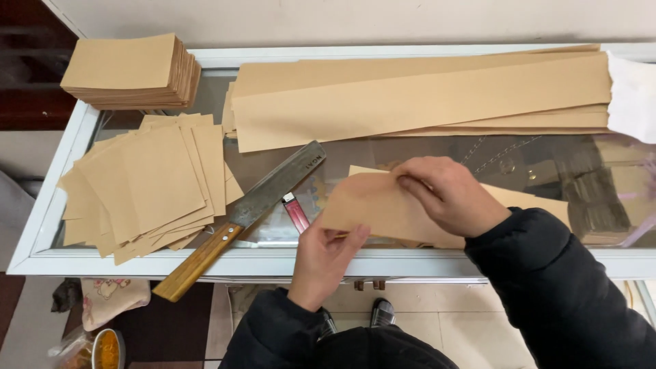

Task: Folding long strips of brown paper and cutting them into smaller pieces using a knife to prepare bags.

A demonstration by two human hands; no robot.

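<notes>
A long strip of brown paper [372, 201] lies across the front of a glass counter top [273, 225]. My left hand [326, 256] grips its near left end from below, thumb on top. My right hand [447, 193] presses down on the strip's middle and pinches its upper edge with the fingertips. A big knife [263, 198] with a wooden handle [195, 263] lies diagonally just left of my left hand, its handle sticking out over the counter's front edge. A small red lighter [296, 212] rests beside the blade.
Long brown paper strips [424, 96] are stacked along the back. Loose cut squares [154, 181] fan out at the left, and a neat pile of squares [130, 72] sits at the back left corner. White cloth [632, 96] lies at the right.
</notes>
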